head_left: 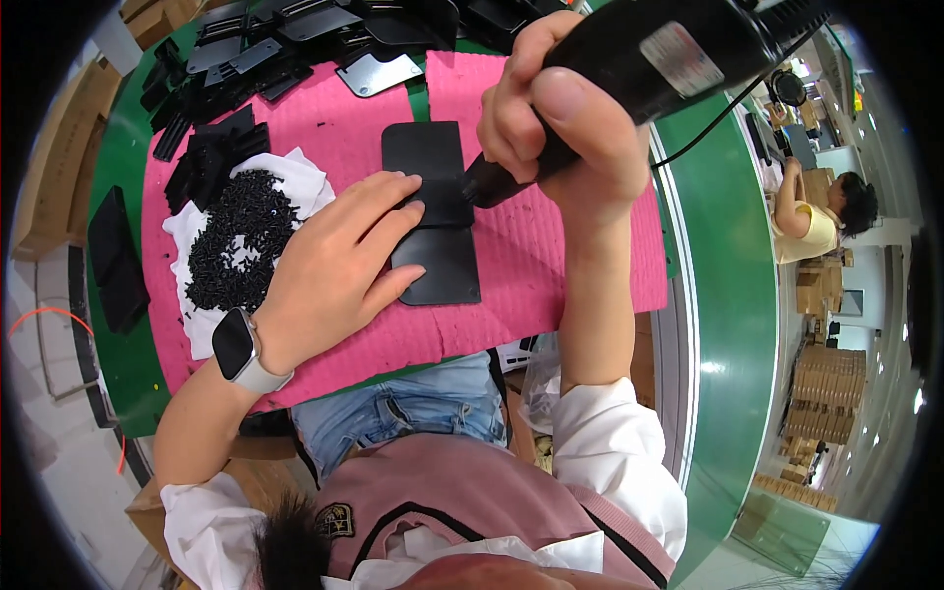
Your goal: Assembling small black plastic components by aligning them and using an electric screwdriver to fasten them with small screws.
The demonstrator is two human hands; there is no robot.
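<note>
My right hand [580, 128] is wrapped round a black electric screwdriver [615, 74]. Its narrow tip points down and left, at the right edge of a hinged-looking black plate [439, 265]. Whether the bit touches a screw there is hidden. My left hand [344, 251], a watch on its wrist, rests with fingers stretched and apart on the plate's left edge. Beside that hand, a heap of small black screws [231, 256] lies on a white cloth [315, 187]. The plate lies flat on a pink foam sheet [521, 265].
Black brackets and plates [315, 25] are piled along the far side of the green table [138, 364]. More black parts [211, 157] lie beyond the screws, and another black piece [118, 261] at the left. A cable [703, 147] trails from the screwdriver. Another person [816, 211] sits far right.
</note>
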